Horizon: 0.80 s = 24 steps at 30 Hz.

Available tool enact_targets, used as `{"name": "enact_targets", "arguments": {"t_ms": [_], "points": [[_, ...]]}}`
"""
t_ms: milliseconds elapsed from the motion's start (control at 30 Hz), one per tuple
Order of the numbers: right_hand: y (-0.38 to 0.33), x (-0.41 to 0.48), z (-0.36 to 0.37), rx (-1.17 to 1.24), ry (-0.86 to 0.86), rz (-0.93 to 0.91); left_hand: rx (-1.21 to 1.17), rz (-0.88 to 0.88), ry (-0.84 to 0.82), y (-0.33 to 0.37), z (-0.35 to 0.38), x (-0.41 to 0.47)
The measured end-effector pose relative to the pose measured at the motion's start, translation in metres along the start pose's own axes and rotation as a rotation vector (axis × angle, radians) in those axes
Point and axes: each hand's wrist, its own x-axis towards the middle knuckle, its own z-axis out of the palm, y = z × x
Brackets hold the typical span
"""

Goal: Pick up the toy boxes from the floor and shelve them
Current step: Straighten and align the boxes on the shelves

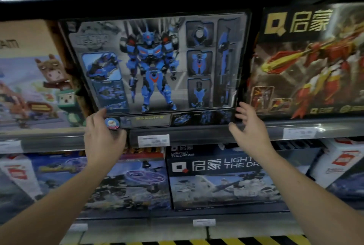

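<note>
Shop shelf [206, 130] w/ blue robot box [153, 63]: L hand [103, 136] grips its corner, R hand [251, 128] loose, fingers spread.

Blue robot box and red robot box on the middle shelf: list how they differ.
The blue robot box shows a blue robot beside parts panels; the red robot box a red-and-gold figure under a gold logo. The left hand holds the blue robot box's lower corner; the red robot box is untouched. Both face outward on one shelf.
</note>
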Motion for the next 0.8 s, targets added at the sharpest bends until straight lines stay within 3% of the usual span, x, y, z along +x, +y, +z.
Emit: {"name": "enact_targets", "arguments": {"t_ms": [167,433,600,800], "points": [[0.025,-0.006,-0.047,-0.047,0.102,-0.038,-0.082,0.258,-0.128,0.074,0.026,-0.028],[0.090,-0.006,-0.151,-0.022,0.291,0.107,-0.226,0.386,-0.396,0.206,0.093,-0.074],[0.118,-0.006,-0.197,-0.035,0.339,0.200,-0.191,0.329,-0.538,0.251,0.130,-0.089],[0.136,0.004,-0.223,-0.110,0.401,0.288,-0.272,0.049,-0.670,0.267,0.158,-0.084]]}}
